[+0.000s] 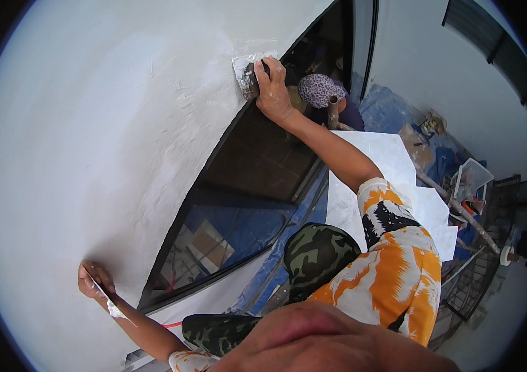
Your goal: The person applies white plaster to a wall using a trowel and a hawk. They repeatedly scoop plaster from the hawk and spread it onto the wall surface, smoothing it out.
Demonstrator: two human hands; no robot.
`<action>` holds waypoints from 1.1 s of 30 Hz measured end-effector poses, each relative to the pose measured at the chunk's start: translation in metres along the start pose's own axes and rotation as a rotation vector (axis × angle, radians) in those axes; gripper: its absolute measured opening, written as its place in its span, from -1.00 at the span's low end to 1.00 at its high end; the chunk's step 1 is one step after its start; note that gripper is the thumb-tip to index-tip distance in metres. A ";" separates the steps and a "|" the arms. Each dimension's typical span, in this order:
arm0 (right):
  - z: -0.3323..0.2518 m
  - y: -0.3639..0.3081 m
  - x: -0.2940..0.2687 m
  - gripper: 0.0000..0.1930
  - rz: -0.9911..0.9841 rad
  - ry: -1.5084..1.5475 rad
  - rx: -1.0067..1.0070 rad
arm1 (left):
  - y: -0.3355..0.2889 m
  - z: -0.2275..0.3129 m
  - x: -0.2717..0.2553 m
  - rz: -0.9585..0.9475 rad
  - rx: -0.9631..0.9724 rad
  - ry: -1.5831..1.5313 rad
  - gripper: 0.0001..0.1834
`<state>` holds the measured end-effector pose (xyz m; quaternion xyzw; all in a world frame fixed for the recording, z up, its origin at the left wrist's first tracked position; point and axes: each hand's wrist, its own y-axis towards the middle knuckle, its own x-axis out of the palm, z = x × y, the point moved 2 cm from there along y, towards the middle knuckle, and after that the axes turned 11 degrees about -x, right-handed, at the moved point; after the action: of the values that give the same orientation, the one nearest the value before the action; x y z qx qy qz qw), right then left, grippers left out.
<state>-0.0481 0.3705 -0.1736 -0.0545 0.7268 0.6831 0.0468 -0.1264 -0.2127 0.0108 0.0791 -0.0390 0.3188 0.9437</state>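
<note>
My right hand is closed on a putty knife with a wide, putty-smeared metal blade. The blade lies against the white plastered wall, right beside the dark window frame. Lower on the left, my left hand grips a thin flat scraper, seen nearly edge-on. White putty clings to it near my wrist. That hand is close to the wall; whether it touches is unclear. Faint ridges and smears mark the plaster between my hands.
Below, a person in a patterned head covering is near an upright pipe. White boards lie under my right arm. Farther right are blue sheeting, a white bin, a long pole and a dark metal grille.
</note>
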 end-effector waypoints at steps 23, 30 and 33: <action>-0.118 0.015 -0.081 -0.64 0.000 1.314 0.908 | 0.043 -0.080 0.080 0.120 0.005 -0.663 -0.74; -0.186 0.048 -0.164 -0.44 -0.316 1.267 -0.097 | 0.095 -0.213 0.218 0.408 -0.264 -1.063 -0.61; -0.180 0.049 -0.166 -0.36 -0.556 1.057 -0.152 | 0.094 -0.207 0.228 0.458 -0.237 -0.933 -0.62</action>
<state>0.1102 0.1959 -0.0906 -0.5781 0.5591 0.5757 -0.1479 0.0019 0.0325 -0.1529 0.0946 -0.5065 0.4408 0.7350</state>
